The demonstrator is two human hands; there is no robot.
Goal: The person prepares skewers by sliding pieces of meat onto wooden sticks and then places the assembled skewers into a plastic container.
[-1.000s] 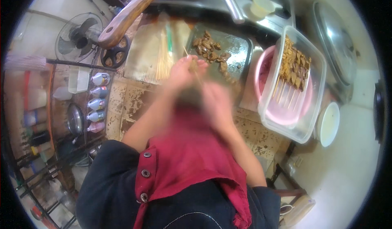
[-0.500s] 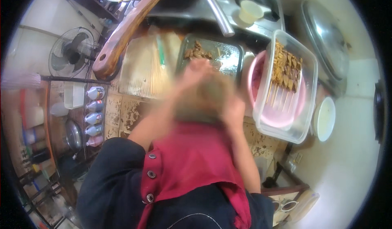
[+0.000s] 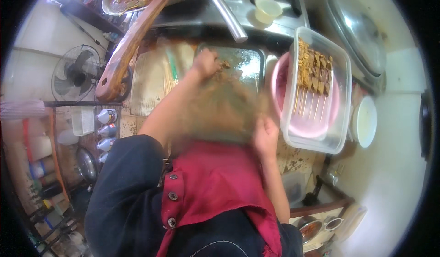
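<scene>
A dark rectangular tray (image 3: 253, 54) with a wet, shiny bottom lies in front of me, its near part smeared by motion. My left hand (image 3: 207, 64) is at its far left side, fingers curled beside a few small brown meat pieces (image 3: 224, 64); what lies in the fingers is hidden. Lower down, at the tray's near right side, my right hand (image 3: 266, 135) is closed, and I cannot make out what is in it. Thin wooden skewers (image 3: 168, 76) and a green-handled tool (image 3: 171, 64) rest on a pale board (image 3: 145, 80) to the left.
To the right, a clear plastic box (image 3: 339, 133) holding skewered meat (image 3: 314, 69) sits over a pink basin (image 3: 277, 90). A wooden handle (image 3: 120, 57) and a metal tube (image 3: 224, 12) jut in from the far side. A white bowl (image 3: 366, 122) stands at far right.
My left hand has moved away from me toward the tray's far left side, over where the meat pile was. My right hand is a little nearer to me. The whole view has shifted slightly.
</scene>
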